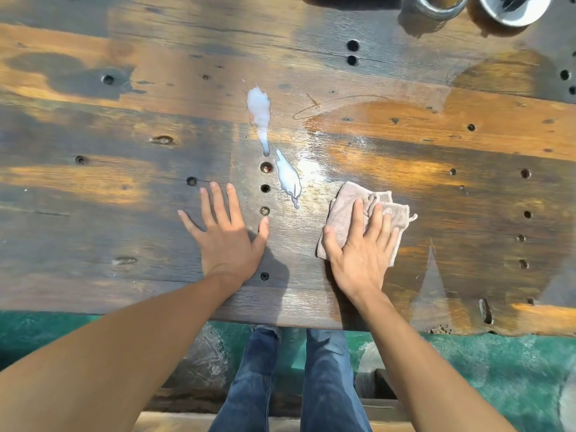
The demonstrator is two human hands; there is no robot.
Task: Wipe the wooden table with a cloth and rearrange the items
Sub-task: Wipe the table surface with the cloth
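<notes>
Pressing a folded beige cloth (349, 213) flat onto the wooden table (124, 198) with the right hand (361, 247), fingers spread over it, not curled around it. Resting just right of a pale milky spill (288, 179), with a second, longer streak (259, 113) farther from the near edge. Lying flat and empty left of that spill, left hand (226, 235) splayed wide, palm down. Standing at the table's far right corner, two containers (436, 6), cut off by the frame.
</notes>
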